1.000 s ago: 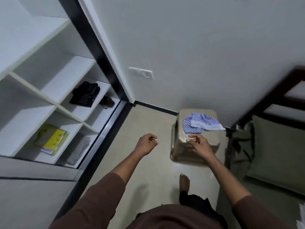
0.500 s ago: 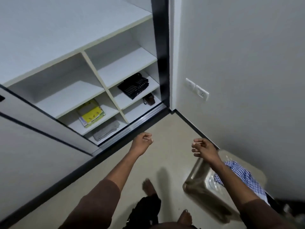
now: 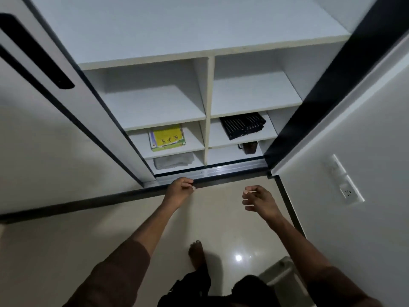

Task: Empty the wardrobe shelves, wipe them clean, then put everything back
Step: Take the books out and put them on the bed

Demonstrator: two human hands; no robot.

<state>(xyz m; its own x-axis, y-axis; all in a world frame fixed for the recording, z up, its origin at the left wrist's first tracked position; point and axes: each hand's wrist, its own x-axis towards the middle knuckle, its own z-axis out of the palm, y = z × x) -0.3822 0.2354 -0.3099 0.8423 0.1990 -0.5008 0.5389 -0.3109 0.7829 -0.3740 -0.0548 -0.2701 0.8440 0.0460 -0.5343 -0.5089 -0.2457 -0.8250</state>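
Both the left hand (image 3: 181, 189) and right hand (image 3: 259, 199) hang loosely curled, holding nothing. The wardrobe (image 3: 208, 89) shelves lie well beyond them (a yellow book (image 3: 167, 138) at the lower left shelf's front edge).

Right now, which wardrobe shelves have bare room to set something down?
The wide top shelf and the two shelves under it, either side of the divider, show bare. Lower down is taken: yellow book, grey folded cloth, black folded garment, dark mug.
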